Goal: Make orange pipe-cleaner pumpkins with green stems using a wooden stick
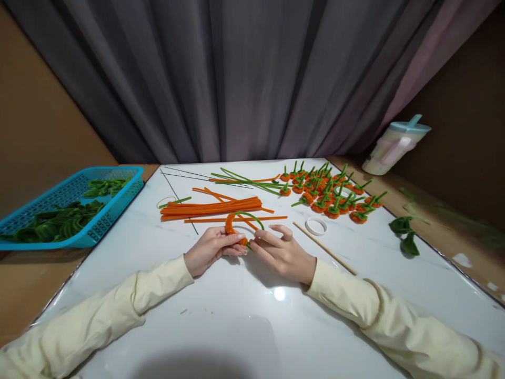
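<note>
Near the middle of the white table, my left hand (210, 247) is closed on a curved, coiled orange pipe cleaner (229, 223), gripped between thumb and fingers. A green pipe cleaner (251, 214) arches from the top of the orange coil over to my right hand (286, 253). The thumb and fingers of that hand are pinched together at the green strand, close to the left fingertips; the exact contact is partly hidden. Just beyond both hands lies a bundle of orange pipe cleaners (213, 208).
Several small orange pumpkins with green stems (332, 210) stand at the back right. A white tape ring (316, 226) and a wooden stick (325, 248) lie beside my right hand. Green leaf shapes fill a blue basket (84, 239) at left. A tumbler (394, 147) stands far right.
</note>
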### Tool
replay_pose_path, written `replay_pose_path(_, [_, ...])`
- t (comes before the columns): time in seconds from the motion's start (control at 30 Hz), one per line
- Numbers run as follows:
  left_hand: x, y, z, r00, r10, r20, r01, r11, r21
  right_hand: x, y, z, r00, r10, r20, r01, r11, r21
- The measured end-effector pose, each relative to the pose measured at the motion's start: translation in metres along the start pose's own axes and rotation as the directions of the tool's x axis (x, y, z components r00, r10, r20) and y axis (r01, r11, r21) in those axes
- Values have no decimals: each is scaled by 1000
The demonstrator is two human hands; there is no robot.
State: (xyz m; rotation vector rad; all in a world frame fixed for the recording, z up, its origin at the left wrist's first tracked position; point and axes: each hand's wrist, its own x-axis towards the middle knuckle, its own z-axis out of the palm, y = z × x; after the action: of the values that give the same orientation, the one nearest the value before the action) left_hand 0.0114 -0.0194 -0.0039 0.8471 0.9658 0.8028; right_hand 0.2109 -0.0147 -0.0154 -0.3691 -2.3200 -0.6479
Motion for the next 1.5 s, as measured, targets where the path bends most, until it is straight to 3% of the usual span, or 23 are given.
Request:
replay_pose_path(0.23, [-4, -5, 7, 998, 41, 38, -41, 999, 20, 4, -1, -1, 1000, 6, 17, -6, 1000, -16])
replay_pose_path(0.43, [-4, 6, 3, 997, -8, 79, 0, 995, 101, 0, -2, 2, 1000, 18, 25, -18, 1000, -3])
replay_pose_path(0.6, [-6, 8, 3, 999, 19, 38, -25, 986, 165, -3, -1, 4, 998, 39, 46, -39, 999, 1])
replay_pose_path(0.8, [-5, 4, 5, 995, 75, -64, -68, 992, 107, -2, 1, 4, 997, 74, 38, -76, 995, 59])
replay_pose_path(1.13, [-4, 1, 4, 992, 74, -100, -66, 995, 74, -1, 1, 2, 996, 84, 29, -86, 994, 71])
replay_pose_path(1.33, [-4, 0, 3, 996, 86, 10, -87, 992, 96, -3, 1, 2, 997, 80, 19, -81, 994, 66])
replay_pose_path(1.5, [-2, -2, 4, 985, 91, 147, -122, 969, 214, -2, 2, 0, 998, -26, 61, 25, 1000, 11])
